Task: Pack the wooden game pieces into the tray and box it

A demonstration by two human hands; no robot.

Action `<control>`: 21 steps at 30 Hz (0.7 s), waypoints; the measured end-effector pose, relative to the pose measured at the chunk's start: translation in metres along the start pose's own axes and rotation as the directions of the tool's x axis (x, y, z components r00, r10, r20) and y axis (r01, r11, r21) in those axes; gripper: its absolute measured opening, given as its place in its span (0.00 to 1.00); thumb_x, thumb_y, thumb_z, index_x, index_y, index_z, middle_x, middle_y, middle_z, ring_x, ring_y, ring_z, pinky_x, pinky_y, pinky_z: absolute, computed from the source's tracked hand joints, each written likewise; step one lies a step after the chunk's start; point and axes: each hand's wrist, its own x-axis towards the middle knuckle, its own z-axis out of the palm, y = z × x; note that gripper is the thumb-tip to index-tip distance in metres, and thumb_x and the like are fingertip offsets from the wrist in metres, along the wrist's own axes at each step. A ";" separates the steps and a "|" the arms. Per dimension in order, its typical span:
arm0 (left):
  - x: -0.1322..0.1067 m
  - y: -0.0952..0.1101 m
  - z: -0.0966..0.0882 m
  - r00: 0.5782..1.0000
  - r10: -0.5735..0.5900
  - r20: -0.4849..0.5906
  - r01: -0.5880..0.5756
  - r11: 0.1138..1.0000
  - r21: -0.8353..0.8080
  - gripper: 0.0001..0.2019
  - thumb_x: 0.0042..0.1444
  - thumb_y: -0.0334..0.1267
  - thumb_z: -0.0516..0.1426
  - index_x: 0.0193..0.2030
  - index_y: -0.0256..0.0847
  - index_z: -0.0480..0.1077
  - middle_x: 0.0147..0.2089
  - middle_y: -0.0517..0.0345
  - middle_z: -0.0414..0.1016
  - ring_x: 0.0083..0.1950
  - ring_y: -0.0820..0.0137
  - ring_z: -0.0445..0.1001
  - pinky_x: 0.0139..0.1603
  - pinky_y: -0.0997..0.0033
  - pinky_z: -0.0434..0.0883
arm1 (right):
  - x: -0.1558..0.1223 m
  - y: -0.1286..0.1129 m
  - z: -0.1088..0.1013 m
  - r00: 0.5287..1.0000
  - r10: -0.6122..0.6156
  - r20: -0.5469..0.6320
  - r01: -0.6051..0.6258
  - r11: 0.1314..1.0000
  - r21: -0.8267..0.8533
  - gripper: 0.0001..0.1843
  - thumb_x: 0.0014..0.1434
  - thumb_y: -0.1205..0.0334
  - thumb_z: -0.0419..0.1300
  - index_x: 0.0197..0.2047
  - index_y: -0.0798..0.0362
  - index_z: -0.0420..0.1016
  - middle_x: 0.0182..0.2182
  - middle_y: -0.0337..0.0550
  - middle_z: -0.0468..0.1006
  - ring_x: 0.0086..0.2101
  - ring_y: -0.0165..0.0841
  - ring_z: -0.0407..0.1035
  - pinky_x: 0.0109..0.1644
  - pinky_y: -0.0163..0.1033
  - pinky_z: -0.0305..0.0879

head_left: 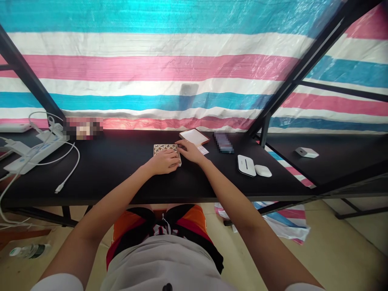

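A shallow white box lies on the dark table in front of me, filled with rows of round, pale pieces with dark characters that look like Chinese chess pieces. My left hand rests palm down across the near part of the box, its fingers stretched towards the right edge. At the far right corner, my right hand touches the box and pieces with its index finger extended and thumb apart. Both hands hide several pieces. Just beyond my right hand lies a white lid-like tray with a brownish rim, partly over a printed paper sheet.
To the right are a white flat device, a white rounded case and a blurred-out phone-like object. A power strip with cables occupies the left. Black metal frame bars and a striped sheet bound the table.
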 end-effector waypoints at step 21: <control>-0.005 -0.012 -0.009 0.943 -0.276 -0.188 0.245 0.954 -0.173 0.14 0.64 0.42 0.49 0.46 0.39 0.72 0.45 0.49 0.75 0.49 0.64 0.70 0.53 0.62 0.66 | -0.008 0.008 -0.035 0.810 0.543 -0.221 -0.565 0.625 -0.539 0.18 0.60 0.60 0.50 0.46 0.57 0.74 0.46 0.60 0.75 0.46 0.48 0.70 0.46 0.46 0.65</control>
